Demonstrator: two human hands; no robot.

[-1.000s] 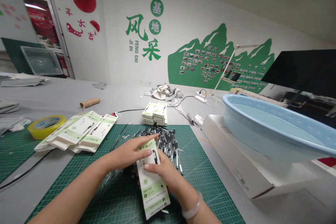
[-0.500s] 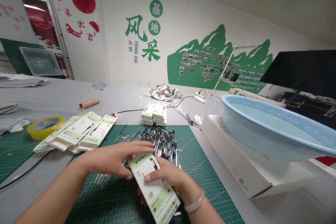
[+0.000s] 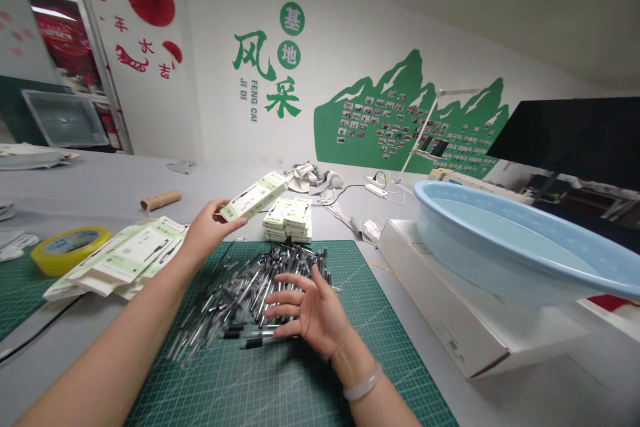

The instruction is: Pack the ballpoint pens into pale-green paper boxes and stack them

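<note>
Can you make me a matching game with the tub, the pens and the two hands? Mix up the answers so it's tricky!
Things:
1. tub
2. pens
3. left hand
4. right hand

Clues:
A. heaped on the green mat
B. open, with the palm showing
C. light blue
D. holding up a white and green box

Right pairs: 1-C, 2-A, 3-D, 4-B
</note>
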